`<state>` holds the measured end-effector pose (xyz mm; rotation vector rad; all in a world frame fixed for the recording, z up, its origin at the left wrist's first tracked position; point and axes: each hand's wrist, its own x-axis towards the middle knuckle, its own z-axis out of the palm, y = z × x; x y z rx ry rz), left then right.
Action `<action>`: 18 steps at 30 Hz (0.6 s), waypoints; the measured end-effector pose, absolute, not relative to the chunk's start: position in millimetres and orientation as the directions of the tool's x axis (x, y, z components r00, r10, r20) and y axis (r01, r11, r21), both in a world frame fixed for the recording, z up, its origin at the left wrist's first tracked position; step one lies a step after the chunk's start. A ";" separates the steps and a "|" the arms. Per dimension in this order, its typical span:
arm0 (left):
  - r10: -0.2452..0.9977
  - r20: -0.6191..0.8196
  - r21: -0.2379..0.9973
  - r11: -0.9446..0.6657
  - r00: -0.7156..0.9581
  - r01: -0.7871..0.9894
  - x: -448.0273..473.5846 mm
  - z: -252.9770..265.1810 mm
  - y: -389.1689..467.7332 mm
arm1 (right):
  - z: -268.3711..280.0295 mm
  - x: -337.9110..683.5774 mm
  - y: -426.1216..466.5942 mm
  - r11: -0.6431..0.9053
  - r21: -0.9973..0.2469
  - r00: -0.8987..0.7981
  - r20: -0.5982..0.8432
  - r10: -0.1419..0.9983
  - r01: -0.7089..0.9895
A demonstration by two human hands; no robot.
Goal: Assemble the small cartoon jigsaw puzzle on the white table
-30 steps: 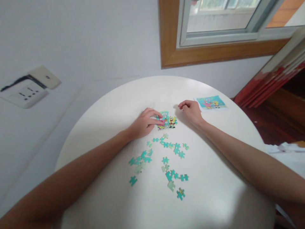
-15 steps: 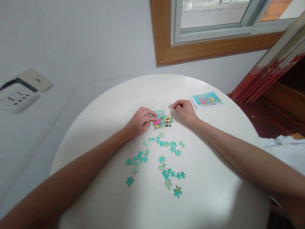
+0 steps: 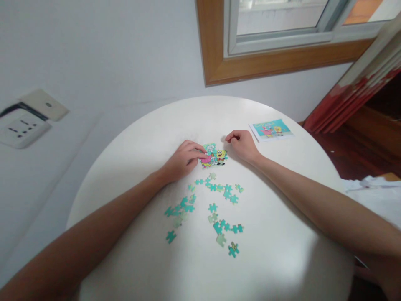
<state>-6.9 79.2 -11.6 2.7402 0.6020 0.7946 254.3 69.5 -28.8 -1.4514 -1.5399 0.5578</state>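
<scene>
A partly joined jigsaw puzzle with colourful cartoon figures lies flat near the middle of the table. From its left side, my left hand reaches in, fingers stretched out and their tips resting on the joined pieces. My right hand rests on the table just right of the puzzle, its fingers curled in and no object showing in them. Nearer to me, several loose teal and pale green jigsaw pieces lie scattered. One piece with a dark and yellow mark is the closest on the right.
A printed picture card with the same cartoon figures lies at the back right of the round white table. Behind stand a wall and a wood-framed window. A socket is at left, a red and cream curtain at right.
My left fingertips have drawn back slightly to the left on the joined puzzle, uncovering a little more of the pink figure. My right hand and the loose pieces stay in place.
</scene>
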 end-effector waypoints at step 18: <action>0.429 0.474 0.340 -0.895 0.769 0.290 -5.3 -11.9 78.6 | 44.4 241.3 7.5 0.395 -0.663 -0.350 0.208 0.913 0.636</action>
